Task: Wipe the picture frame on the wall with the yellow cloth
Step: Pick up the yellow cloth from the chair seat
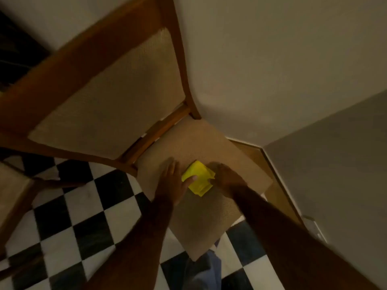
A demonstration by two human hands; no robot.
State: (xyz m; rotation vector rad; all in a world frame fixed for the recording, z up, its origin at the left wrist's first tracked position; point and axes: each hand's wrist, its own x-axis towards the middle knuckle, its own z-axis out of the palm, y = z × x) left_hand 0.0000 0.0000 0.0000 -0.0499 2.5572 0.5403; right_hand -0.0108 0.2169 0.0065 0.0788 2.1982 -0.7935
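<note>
A wooden chair (pixel 117 84) stands on a checkered floor (pixel 79 222) against the wall (pixel 272 59). The folded yellow cloth (pixel 199 178) lies on its seat (pixel 201 218). The left hand (pixel 171 183) lies flat and spread, thumb on the cloth; the right hand (pixel 227 177) pinches the cloth's far edge.

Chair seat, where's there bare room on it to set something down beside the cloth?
The near part of the chair seat, between the forearms toward its front corner, is bare. So is the strip between the yellow cloth and the chair back. Around the cloth it is crowded: left hand, right hand.
</note>
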